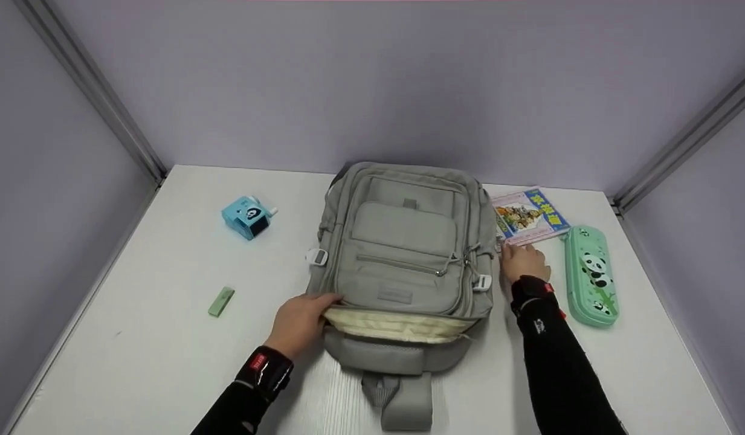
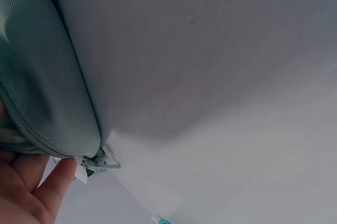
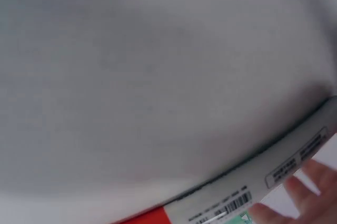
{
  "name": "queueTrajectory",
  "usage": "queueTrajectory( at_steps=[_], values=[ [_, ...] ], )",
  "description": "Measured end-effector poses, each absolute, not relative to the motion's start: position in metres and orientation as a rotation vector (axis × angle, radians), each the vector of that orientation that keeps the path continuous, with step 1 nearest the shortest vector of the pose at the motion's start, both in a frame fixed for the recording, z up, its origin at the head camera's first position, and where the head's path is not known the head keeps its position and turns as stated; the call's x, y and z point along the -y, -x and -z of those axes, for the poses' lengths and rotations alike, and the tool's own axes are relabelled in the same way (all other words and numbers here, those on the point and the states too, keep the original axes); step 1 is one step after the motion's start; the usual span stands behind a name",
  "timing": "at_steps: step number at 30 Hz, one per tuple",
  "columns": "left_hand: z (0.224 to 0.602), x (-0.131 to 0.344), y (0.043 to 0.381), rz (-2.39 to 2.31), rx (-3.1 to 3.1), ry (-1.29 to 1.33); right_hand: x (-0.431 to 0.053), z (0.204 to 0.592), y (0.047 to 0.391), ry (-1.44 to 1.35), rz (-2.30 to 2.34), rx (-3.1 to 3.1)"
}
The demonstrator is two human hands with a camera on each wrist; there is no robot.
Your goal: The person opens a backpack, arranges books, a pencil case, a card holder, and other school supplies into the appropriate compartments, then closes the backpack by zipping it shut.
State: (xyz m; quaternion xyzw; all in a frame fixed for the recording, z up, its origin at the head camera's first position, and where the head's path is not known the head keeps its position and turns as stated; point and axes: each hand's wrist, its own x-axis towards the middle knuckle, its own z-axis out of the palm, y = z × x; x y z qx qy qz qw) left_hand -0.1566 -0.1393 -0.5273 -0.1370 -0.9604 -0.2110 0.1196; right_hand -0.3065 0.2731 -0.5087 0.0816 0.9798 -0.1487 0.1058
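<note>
A grey backpack (image 1: 402, 232) lies on its back in the middle of the table, its main zipper undone at the near end, showing pale yellow lining (image 1: 402, 326). My left hand (image 1: 296, 326) grips the edge of that opening at its left corner; the left wrist view has the fingers by the zipper (image 2: 23, 126). Right of the backpack, my right hand (image 1: 525, 264) holds the near edge of a colourful book (image 1: 523, 214), partly hidden behind the bag. In the right wrist view, fingertips lie against the barcoded back cover (image 3: 231, 203).
A green panda pencil case (image 1: 591, 278) lies right of my right hand. On the left are a blue pencil sharpener (image 1: 248, 216) with a crank and a small green eraser (image 1: 221, 301). A strap (image 1: 408, 405) trails toward the near side. Grey panels enclose the table.
</note>
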Motion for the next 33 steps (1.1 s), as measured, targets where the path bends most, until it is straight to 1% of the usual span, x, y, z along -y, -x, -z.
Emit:
queueTrajectory(
  at_steps=[5, 9, 12, 17, 19, 27, 30, 33],
  values=[
    [0.530, 0.139, 0.156, 0.595, 2.773, 0.395, -0.272, 0.510, 0.307, -0.331, 0.421, -2.976],
    [0.532, 0.137, 0.154, 0.596, 2.773, 0.403, -0.270, 0.517, 0.309, -0.418, 0.515, -3.002],
    [0.532, 0.135, 0.152, 0.596, 2.776, 0.402, -0.270, 0.523, 0.314, -0.538, 0.702, -2.954],
    [0.535, 0.131, 0.147, 0.605, 2.762, 0.403, -0.274, 0.527, 0.321, -0.782, 1.189, -2.746],
    [0.536, 0.129, 0.145, 0.617, 2.747, 0.411, -0.276, 0.526, 0.321, -0.861, 1.269, -2.675],
    [0.541, 0.125, 0.134, 0.620, 2.715, 0.431, -0.268, 0.527, 0.320, -1.103, 0.990, -2.695],
    [0.541, 0.125, 0.131, 0.622, 2.723, 0.422, -0.263, 0.527, 0.324, -1.207, 0.990, -2.709],
    [0.538, 0.126, 0.129, 0.617, 2.734, 0.420, -0.261, 0.525, 0.329, -1.244, 1.016, -2.712]
  ],
)
